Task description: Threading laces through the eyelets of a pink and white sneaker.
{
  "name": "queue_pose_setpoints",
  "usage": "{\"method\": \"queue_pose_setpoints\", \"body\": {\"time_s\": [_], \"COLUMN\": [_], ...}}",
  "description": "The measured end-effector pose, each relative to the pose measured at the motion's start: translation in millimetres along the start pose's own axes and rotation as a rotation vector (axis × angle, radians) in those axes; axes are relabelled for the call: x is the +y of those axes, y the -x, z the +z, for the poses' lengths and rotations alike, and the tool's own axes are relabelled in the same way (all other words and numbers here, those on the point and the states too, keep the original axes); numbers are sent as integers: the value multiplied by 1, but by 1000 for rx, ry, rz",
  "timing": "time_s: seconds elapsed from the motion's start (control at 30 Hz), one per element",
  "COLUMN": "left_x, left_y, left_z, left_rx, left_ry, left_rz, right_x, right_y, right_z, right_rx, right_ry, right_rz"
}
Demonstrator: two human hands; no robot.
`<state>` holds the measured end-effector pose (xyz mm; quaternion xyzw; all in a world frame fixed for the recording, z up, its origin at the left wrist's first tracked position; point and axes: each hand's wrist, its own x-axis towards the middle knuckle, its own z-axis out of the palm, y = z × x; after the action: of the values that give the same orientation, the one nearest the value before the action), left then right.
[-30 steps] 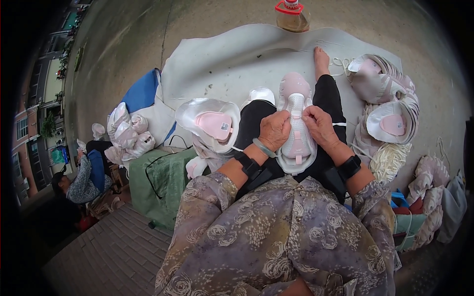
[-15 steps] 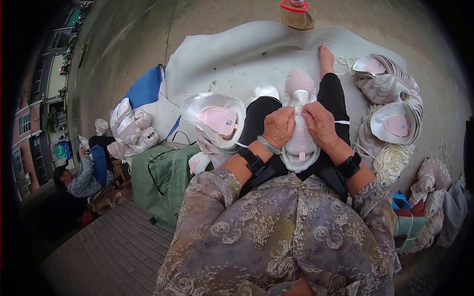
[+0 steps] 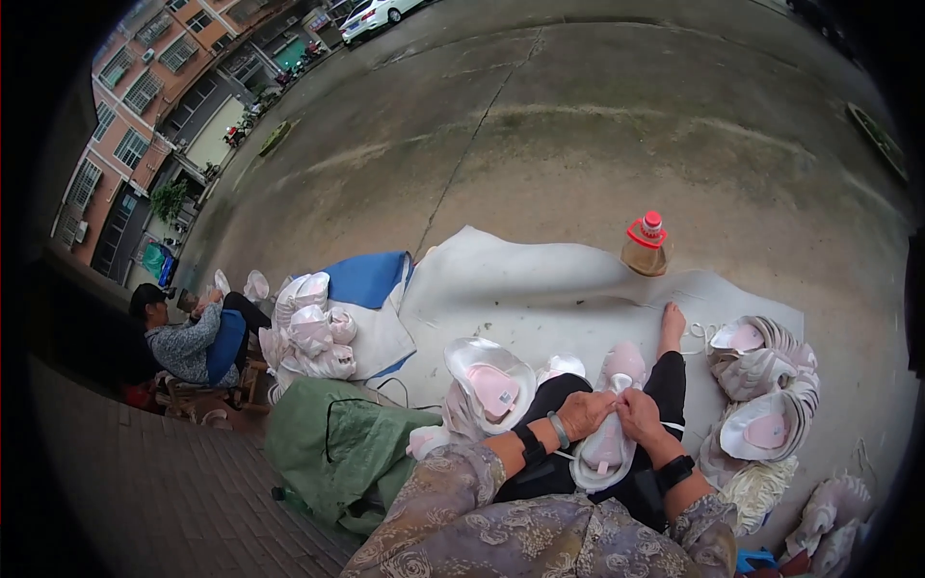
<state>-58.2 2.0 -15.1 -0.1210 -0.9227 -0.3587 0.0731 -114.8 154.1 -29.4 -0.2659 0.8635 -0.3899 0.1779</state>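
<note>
A pink-and-white shoe upper [image 3: 622, 360] lies lengthwise across my lap, its pink toe pointing away from me. Over its middle, my left hand [image 3: 584, 414] and my right hand [image 3: 638, 414] meet with fingertips pinched close together. A thin white shoelace [image 3: 672, 425] runs out beside the right hand across my dark trouser leg; the piece between the fingers is mostly hidden. Left of my lap stands a stack of uppers [image 3: 493, 390] with a pink tongue or lining showing. Another row of nested uppers [image 3: 766, 385] curves along my right, above a bundle of white laces [image 3: 761, 496].
A pale sheet [image 3: 520, 313] covers the ground ahead, with a bottle [image 3: 646, 252] with a red cap at its far edge. A green sack [image 3: 337, 443] sits at my left. Beyond it are piled uppers [image 3: 313, 332] and a seated person [image 3: 198, 337].
My view has tilted up, so the lap and hands sit lower and more pavement, buildings and a car show. My hands have come closer together over the upper.
</note>
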Motion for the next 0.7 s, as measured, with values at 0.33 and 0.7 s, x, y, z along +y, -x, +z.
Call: {"method": "queue_pose_setpoints", "body": {"time_s": [0.33,0.7], "left_x": [-11,-59], "left_y": [-5,49], "left_z": [-7,-147], "left_rx": [-174,41], "left_ry": [-106,-431], "left_rz": [-149,-585], "right_x": [0,5], "right_y": [-3,23], "right_z": [-31,-19], "right_rx": [-241,198], "right_ry": [-359,136], "right_rz": [218,-277]}}
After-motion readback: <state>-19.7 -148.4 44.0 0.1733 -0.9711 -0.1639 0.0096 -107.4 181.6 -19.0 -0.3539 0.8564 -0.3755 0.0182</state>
